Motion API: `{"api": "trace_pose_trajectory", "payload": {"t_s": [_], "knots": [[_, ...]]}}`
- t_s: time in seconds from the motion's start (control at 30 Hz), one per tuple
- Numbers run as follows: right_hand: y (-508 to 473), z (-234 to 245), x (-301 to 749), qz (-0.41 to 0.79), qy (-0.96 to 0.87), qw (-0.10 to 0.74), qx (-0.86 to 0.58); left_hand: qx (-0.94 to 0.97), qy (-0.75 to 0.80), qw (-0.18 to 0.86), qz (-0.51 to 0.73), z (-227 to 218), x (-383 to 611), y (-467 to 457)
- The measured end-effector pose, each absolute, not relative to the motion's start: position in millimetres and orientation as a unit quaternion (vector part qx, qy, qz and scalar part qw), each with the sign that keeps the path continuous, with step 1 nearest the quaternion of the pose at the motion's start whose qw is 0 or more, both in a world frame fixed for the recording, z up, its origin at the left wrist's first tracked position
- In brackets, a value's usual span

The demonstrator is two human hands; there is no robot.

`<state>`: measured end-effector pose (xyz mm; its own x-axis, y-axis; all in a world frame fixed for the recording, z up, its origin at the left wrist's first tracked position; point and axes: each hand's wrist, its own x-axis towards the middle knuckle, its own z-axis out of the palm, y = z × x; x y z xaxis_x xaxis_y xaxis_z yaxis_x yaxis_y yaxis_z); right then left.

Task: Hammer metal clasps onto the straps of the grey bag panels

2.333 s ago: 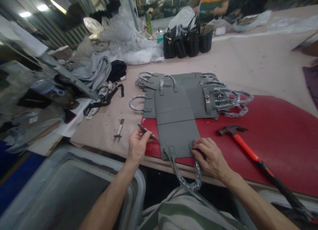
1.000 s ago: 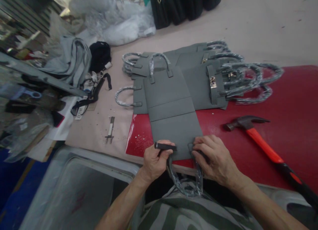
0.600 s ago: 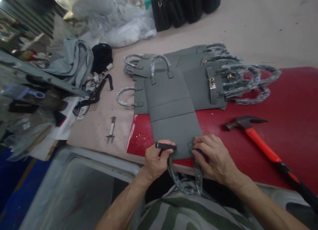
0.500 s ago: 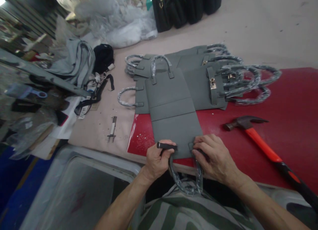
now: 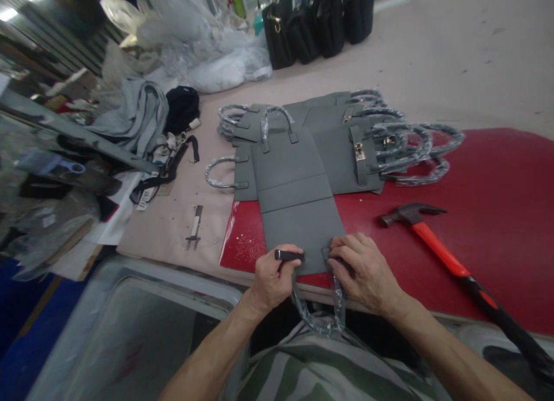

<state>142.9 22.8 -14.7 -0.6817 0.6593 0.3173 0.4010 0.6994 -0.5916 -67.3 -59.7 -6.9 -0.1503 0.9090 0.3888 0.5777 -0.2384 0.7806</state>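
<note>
A grey bag panel [image 5: 294, 193] lies lengthwise before me, its near end at the table edge. A plastic-wrapped handle [image 5: 318, 326] loops down from that end toward my lap. My left hand [image 5: 277, 274] is closed round a short dark bar-shaped tool [image 5: 289, 255], whose tip points at the panel near the left handle tab; the tip's contact is hard to make out. My right hand [image 5: 363, 268] pinches the right handle tab [image 5: 326, 254] at the panel's corner, its fingertips partly hidden. To the right lies a claw hammer [image 5: 437, 248] with an orange and black grip.
Beneath the work is a red mat [image 5: 489, 216]. More grey bag pieces [image 5: 341, 153] with wrapped handles are stacked beyond. Several black bags [image 5: 298, 34] stand at the back. At left are a small metal tool [image 5: 195, 228], a grey bin [image 5: 142, 280] and plastic wrapping [image 5: 229, 69].
The camera view has shifted slightly, moving the hammer and stacked pieces a little left in the picture. Both hands keep the same grip on the tool and the handle tab.
</note>
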Motion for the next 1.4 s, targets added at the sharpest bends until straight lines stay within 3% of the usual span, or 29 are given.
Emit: {"api": "trace_pose_trajectory", "payload": {"t_s": [0.57, 0.97, 1.23, 1.4], "knots": [[23, -12, 143, 0.245, -0.884, 0.264, -0.299, 0.599, 0.614, 0.216, 0.466, -5, -58, -54], [23, -11, 142, 0.246, -0.882, 0.268, -0.301, 0.659, 0.595, 0.119, 0.443, -7, -49, -55], [23, -10, 143, 0.244, -0.881, 0.276, -0.298, 0.625, 0.611, 0.21, 0.439, -3, -57, -47], [23, -10, 142, 0.238, -0.881, 0.277, -0.301, 0.639, 0.602, 0.187, 0.441, -5, -56, -50]]}}
